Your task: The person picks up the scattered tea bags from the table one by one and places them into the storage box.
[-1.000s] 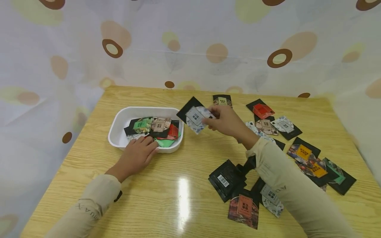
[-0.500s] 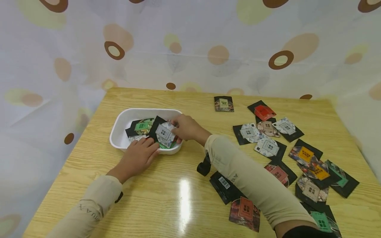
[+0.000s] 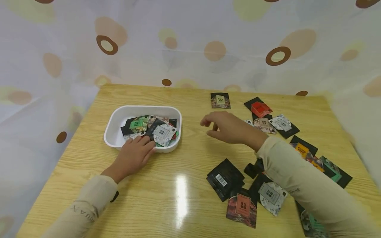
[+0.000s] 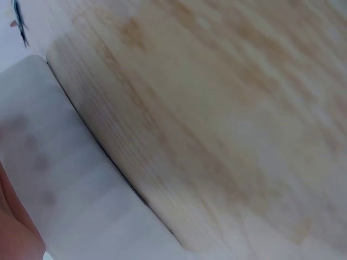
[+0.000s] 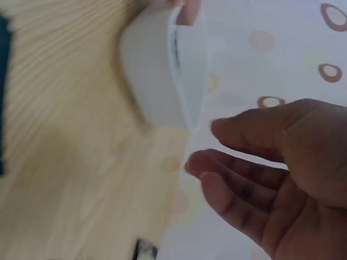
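Observation:
My left hand holds the near rim of a white plastic tub, fingers over the edge on the inside. In the left wrist view the tub's wall shows finger shadows through it, with part of the hand at the left edge. Inside the tub lie several sachets, a blue-and-white patterned sachet on top beside a green-labelled sachet. My right hand hovers over the table right of the tub, fingers loosely bent. Nothing is between its thumb and fingertips in the right wrist view.
Several black sachets with coloured labels are spread over the right side of the wooden table. One sachet lies alone at the back. Nearer me are a barcode-side-up black sachet and a red-labelled sachet. A patterned cloth hangs behind.
My right hand carried the blue-and-white sachet left into the tub, let it go on top of the others, and moved back right. The left hand has stayed at the tub's rim.

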{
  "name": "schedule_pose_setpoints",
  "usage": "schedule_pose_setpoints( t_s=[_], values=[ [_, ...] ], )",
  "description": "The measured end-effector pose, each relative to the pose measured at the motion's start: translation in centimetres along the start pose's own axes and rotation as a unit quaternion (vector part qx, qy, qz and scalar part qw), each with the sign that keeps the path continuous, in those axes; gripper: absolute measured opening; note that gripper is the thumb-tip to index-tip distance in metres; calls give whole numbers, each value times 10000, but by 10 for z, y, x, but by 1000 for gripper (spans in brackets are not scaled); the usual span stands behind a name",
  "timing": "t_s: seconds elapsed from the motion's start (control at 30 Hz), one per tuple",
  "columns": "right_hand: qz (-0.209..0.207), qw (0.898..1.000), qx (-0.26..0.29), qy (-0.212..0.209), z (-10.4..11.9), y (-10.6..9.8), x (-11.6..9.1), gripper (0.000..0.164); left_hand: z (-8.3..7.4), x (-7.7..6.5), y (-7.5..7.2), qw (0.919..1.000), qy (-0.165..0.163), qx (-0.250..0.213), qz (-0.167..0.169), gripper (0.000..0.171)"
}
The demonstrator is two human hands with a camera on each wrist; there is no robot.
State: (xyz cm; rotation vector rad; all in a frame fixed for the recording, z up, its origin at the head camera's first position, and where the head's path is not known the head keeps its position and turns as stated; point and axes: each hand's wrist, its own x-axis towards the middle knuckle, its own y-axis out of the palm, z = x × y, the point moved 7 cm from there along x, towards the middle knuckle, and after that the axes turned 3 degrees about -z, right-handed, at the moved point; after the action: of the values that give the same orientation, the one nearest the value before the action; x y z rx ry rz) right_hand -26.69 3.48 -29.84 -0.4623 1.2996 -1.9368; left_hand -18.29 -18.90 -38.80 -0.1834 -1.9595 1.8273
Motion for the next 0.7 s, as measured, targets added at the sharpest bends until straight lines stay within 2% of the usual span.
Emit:
schedule_pose_setpoints(
  t_s=[0.2,0.33,0.5,0.7],
  values=[
    [813,9952,-398,-383,-21,36,-50,38,-1,0,-1,10000,31,-3,-17,19],
    [1144,9911,-499,-464,-27,63,-70,53,-1,0,-1,10000,15,0,19,19],
    [1024,9904,-724,-587,-28,84,-79,78,1,0,1,9999,-58,-61,78,20],
    [868,9855,-1263,-730,-27,93,-80,80,2,0,3,9999,-61,-48,118,20]
  ],
)
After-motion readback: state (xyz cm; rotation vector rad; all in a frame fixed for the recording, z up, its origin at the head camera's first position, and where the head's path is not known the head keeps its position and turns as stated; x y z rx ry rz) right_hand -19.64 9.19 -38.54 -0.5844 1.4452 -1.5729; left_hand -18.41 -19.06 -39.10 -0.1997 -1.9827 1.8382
